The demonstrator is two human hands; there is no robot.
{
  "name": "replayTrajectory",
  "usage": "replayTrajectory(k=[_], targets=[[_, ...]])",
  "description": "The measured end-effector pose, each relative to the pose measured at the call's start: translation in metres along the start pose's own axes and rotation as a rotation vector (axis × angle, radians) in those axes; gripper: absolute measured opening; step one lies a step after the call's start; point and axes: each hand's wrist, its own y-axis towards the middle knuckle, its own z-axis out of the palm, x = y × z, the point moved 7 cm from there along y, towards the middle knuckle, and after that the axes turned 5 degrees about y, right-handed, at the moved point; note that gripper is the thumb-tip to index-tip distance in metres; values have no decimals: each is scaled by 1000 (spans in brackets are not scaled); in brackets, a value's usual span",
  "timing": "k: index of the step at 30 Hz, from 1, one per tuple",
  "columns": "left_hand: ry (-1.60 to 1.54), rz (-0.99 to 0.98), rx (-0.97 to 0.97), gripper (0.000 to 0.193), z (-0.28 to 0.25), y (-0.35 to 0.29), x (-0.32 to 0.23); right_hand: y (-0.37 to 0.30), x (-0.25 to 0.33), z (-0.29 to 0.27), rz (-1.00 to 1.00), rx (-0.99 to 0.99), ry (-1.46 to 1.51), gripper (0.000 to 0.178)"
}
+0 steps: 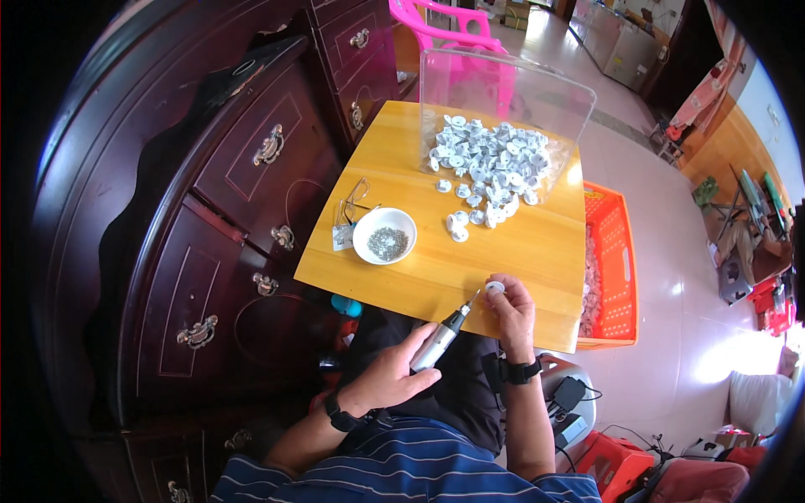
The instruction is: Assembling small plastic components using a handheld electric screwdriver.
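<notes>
My left hand [387, 375] is wrapped round a silver cordless electric screwdriver [434, 345] with a black nose. Its thin bit slants up and right over the near edge of the wooden table [377, 289]. Pinched in the fingers of my right hand [516, 317] is a small round white plastic part [495, 287], close to the bit's tip. Whether the bit touches it, I cannot tell. A white bowl [360, 244] of small silver metal pieces [388, 243], apparently screws, stands at the table's left. Farther back, many similar white parts [499, 159] lie heaped at a clear plastic bin [579, 94].
Glasses [356, 197] lie behind the bowl. A dark wooden cabinet [243, 176] crowds the left side. Right of the table stands an orange plastic crate [620, 268] with pale parts inside. Behind the table is a pink plastic chair [457, 38]. Bags and cables litter the floor at lower right.
</notes>
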Motion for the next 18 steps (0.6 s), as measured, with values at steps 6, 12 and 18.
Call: replayTrajectory(k=[6, 12, 18], targets=[[43, -19, 11, 74, 4, 6, -1, 0, -5, 1, -17, -2, -82, 27], [48, -3, 18, 75, 6, 12, -4, 0, -7, 3, -69, 19, -28, 25], [53, 1, 23, 75, 7, 15, -4, -3, -7, 5, -30, -20, -25, 21]])
